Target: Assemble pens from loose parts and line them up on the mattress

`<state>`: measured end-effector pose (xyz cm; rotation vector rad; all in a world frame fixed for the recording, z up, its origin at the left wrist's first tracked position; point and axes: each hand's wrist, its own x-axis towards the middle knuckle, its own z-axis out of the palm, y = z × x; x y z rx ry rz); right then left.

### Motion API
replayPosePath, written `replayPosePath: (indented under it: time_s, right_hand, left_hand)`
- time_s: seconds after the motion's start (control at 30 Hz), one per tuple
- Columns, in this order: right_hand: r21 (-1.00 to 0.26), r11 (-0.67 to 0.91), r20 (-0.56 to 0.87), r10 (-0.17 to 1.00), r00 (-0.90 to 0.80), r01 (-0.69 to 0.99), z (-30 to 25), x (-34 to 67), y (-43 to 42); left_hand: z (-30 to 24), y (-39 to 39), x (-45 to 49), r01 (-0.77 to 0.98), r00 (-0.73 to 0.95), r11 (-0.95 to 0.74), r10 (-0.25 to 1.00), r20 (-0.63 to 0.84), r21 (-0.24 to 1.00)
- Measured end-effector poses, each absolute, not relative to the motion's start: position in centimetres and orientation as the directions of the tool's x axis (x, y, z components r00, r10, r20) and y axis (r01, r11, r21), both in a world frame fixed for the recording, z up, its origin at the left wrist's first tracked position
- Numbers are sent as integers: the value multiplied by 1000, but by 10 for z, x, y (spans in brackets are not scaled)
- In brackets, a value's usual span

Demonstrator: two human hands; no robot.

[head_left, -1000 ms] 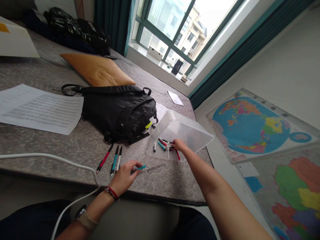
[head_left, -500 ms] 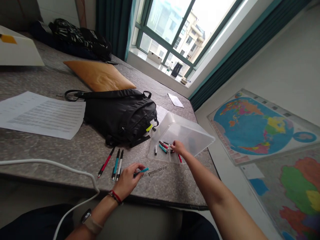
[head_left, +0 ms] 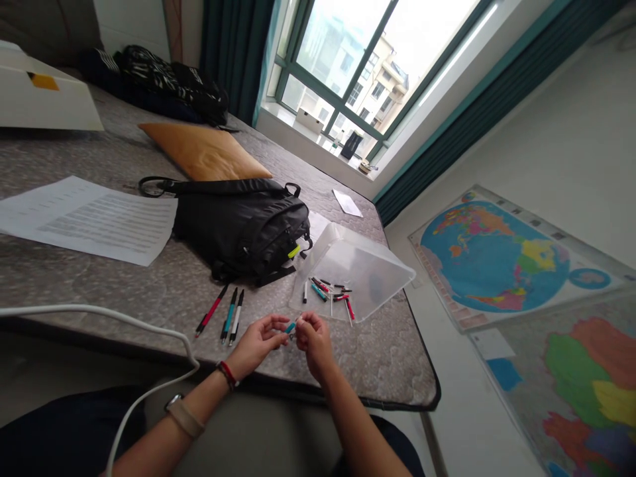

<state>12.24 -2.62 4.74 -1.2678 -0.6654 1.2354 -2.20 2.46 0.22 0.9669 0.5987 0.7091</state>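
Observation:
Over the front edge of the mattress, my left hand (head_left: 261,339) pinches a short teal pen barrel (head_left: 290,327) between thumb and fingers. Close beside it, my right hand (head_left: 314,339) is closed in a pinch at the barrel's end; whatever small part it grips is too small to make out. Left of my hands lie three click pens side by side: a red pen (head_left: 211,311), a teal pen (head_left: 229,315) and a white pen (head_left: 237,317). Behind my right hand, a translucent plastic bin (head_left: 368,265) lies on its side with several loose pen parts (head_left: 318,291) in its opening.
A black backpack (head_left: 243,228) lies behind the pens, with a brown padded envelope (head_left: 209,152) beyond it. Printed paper (head_left: 99,222) is at the left. A white cable (head_left: 124,319) crosses the front left edge. Wall maps (head_left: 497,258) hang at the right.
My right hand has come out of the bin, back and left, to meet my left hand. The teal barrel now sits between both hands.

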Motion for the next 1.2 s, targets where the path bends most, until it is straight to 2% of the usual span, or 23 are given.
replayPosePath:
  time_s: [0.47,0.77,1.0,1.2]
  right_hand:
    - [-954,-76,-184,913,364,-290,67,107,-47]
    - [-966,-96,-176,922,345,-239,75,108,-54]
    - [-994,-80,-100,932,349,-71,68,114,-57]
    - [-995,-82,-96,923,373,-54,64,113,-58]
  left_hand:
    - [19,14,-30,-287,723,399,687,-76,871]
    - [31,8,-32,-293,731,457,673,-111,840]
    - [23,-2,-26,-284,720,543,665,-198,791]
    - [21,-4,-24,-323,719,608,656,-229,725]
